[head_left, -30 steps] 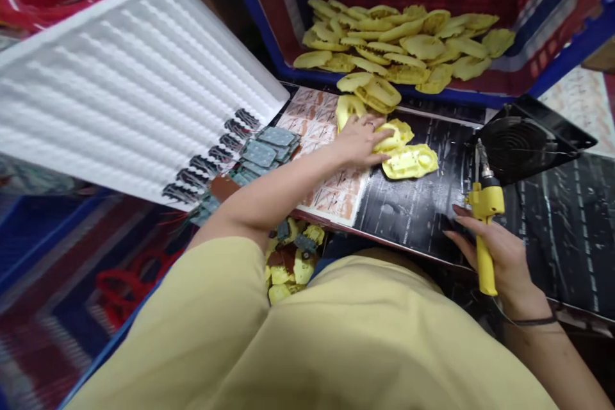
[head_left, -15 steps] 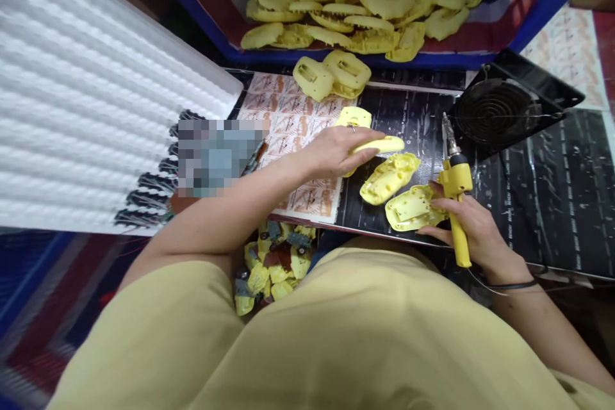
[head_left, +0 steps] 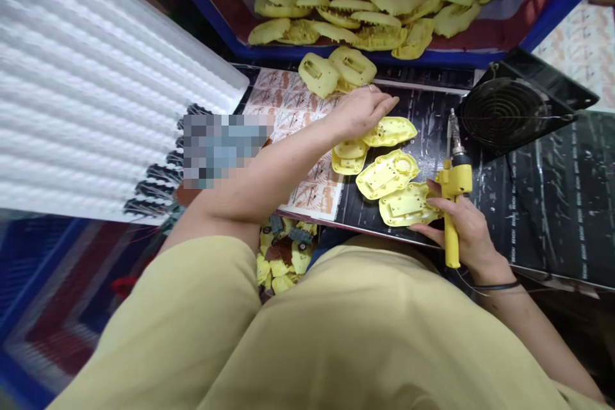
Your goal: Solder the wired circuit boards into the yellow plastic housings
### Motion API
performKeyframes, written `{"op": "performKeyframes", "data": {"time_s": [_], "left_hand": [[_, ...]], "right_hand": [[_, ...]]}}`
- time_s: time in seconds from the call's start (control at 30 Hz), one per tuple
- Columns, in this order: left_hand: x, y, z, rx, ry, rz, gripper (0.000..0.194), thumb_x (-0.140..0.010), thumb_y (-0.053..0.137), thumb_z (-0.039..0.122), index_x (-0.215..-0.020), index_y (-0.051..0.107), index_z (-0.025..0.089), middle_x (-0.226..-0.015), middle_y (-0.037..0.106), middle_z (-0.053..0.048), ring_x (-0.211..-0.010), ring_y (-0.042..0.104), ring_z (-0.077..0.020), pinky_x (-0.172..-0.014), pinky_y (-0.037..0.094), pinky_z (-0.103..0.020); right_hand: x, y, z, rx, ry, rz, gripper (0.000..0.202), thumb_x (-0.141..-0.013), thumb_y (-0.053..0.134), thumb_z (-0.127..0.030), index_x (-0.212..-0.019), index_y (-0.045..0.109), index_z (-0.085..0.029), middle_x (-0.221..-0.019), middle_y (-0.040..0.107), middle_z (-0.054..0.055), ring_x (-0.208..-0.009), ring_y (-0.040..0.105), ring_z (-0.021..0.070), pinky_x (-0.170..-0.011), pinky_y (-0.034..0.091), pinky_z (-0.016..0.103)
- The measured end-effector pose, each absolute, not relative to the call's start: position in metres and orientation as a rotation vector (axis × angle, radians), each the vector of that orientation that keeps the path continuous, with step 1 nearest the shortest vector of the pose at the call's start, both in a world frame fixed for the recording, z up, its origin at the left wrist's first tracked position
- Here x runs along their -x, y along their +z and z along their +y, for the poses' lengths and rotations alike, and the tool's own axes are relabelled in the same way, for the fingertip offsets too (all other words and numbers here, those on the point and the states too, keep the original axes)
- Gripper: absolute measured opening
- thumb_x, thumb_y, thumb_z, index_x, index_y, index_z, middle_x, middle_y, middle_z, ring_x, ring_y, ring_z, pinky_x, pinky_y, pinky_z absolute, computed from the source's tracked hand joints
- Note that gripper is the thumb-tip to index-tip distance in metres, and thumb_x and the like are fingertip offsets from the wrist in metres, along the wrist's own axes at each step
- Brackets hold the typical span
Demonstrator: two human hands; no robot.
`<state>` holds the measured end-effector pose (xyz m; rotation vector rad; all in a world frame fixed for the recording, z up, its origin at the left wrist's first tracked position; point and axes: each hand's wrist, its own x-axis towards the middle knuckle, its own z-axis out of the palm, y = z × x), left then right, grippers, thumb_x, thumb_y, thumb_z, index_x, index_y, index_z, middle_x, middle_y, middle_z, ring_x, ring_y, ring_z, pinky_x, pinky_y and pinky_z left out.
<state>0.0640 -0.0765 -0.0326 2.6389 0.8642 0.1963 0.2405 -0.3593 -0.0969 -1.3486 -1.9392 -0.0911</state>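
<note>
My right hand (head_left: 468,224) is wrapped round a yellow soldering gun (head_left: 451,205), its metal tip pointing away from me. The fingertips of that hand reach the edge of a yellow plastic shell (head_left: 406,204) lying inside up. Beside it lie a second open shell (head_left: 387,174) and a third shell (head_left: 391,131), forming a slanted row. My left hand (head_left: 365,109), a ring on one finger, is stretched out just above the third shell with nothing visible in it. Another yellow shell (head_left: 349,159) lies partly under that wrist. Two closed-side-up shells (head_left: 319,75) rest just behind the hand.
A blue-rimmed crate (head_left: 230,38) full of yellow shells stands at the back. A black fan (head_left: 509,109) sits right of the soldering tip. White corrugated sheeting (head_left: 96,90) with dark wire bundles (head_left: 161,189) is at left. Below the table edge is a heap of yellow and grey parts (head_left: 283,262).
My left hand has let go of the shell, now lying in the row, and has moved back and right. The middle shell lies flatter. The soldering gun stays in my right hand.
</note>
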Motion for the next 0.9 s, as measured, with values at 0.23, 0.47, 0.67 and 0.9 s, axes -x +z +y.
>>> {"op": "performKeyframes", "data": {"time_s": [0.23,0.47,0.67,0.9], "left_hand": [[0.001,-0.001,-0.084,-2.624,-0.611,0.821,0.091,-0.104,0.045,0.069,-0.181,0.02,0.026,-0.189,0.022,-0.01,-0.173,0.025,-0.038,-0.141,0.023,-0.055],[0.048,0.005,-0.088,-2.647,-0.824,1.039,0.089,-0.105,0.039,0.077,-0.178,0.031,0.028,-0.188,0.024,-0.013,-0.173,0.026,-0.0418,-0.138,0.027,-0.057],[0.048,0.005,-0.086,-2.637,-0.803,0.92,0.1,-0.096,0.06,0.065,-0.179,0.023,0.024,-0.185,0.031,-0.015,-0.165,0.04,-0.0401,-0.134,0.035,-0.051],[0.033,0.014,-0.098,-2.503,-0.713,1.09,0.091,-0.093,0.055,0.067,-0.171,0.043,0.02,-0.166,0.059,-0.015,-0.148,0.06,-0.039,-0.125,0.048,-0.049]], "right_hand": [[-0.24,-0.096,-0.359,1.339,-0.098,-1.96,0.056,-0.093,0.089,-0.032,-0.141,0.06,-0.024,-0.136,0.077,0.018,-0.118,0.08,0.0325,-0.094,0.07,0.043],[-0.241,-0.098,-0.361,1.354,-0.128,-1.965,0.056,-0.093,0.09,-0.033,-0.14,0.06,-0.023,-0.117,0.081,0.011,-0.096,0.081,0.0267,-0.084,0.067,0.038],[-0.243,-0.099,-0.362,1.388,-0.139,-1.962,0.054,-0.093,0.089,-0.032,-0.139,0.061,-0.025,-0.113,0.08,0.009,-0.088,0.078,0.0249,-0.08,0.065,0.039],[-0.245,-0.101,-0.364,1.381,-0.111,-1.956,0.058,-0.091,0.091,-0.029,-0.14,0.061,-0.023,-0.106,0.079,0.007,-0.093,0.079,0.0268,-0.084,0.065,0.039]]}}
